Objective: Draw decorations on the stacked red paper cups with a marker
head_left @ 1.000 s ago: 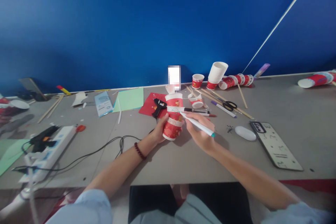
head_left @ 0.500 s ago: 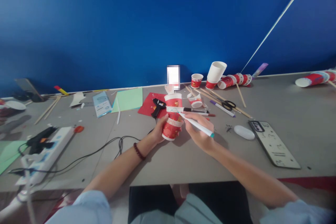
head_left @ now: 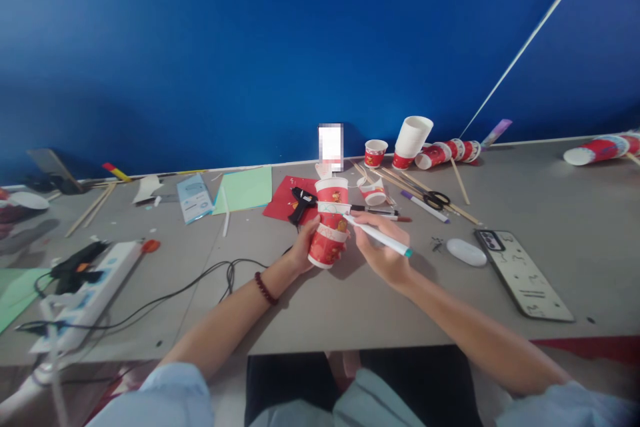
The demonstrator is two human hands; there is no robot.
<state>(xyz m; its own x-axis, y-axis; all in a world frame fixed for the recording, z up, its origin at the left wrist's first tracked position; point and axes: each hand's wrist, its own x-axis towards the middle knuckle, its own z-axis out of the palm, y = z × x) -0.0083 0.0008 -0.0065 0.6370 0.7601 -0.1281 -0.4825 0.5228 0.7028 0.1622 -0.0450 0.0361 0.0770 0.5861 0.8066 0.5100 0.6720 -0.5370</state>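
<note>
My left hand (head_left: pixel 304 247) is wrapped round a tube of joined red paper cups (head_left: pixel 330 223), which leans slightly with white bands around it. Green marks show on its upper white band. In my right hand (head_left: pixel 384 247) is a white marker (head_left: pixel 377 235) with a teal end, its tip at the cups' right side by that upper band. Whether the tip touches the paper, I cannot tell. Behind the cups lie a black glue gun (head_left: pixel 302 203) on red paper (head_left: pixel 280 199) and a black pen (head_left: pixel 373 210).
Scissors (head_left: pixel 436 200), a purple marker (head_left: pixel 425 207) and wooden sticks lie to the right. Stacked paper cups (head_left: pixel 413 137) stand by the wall. A phone (head_left: pixel 525 277) and a white oval case (head_left: pixel 466 252) sit nearer. On the left are a power strip (head_left: pixel 107 283) and black cable (head_left: pixel 185 293).
The marker and my right hand have shifted very slightly right and down along the cups. My left hand keeps its hold on the cups, almost unmoved.
</note>
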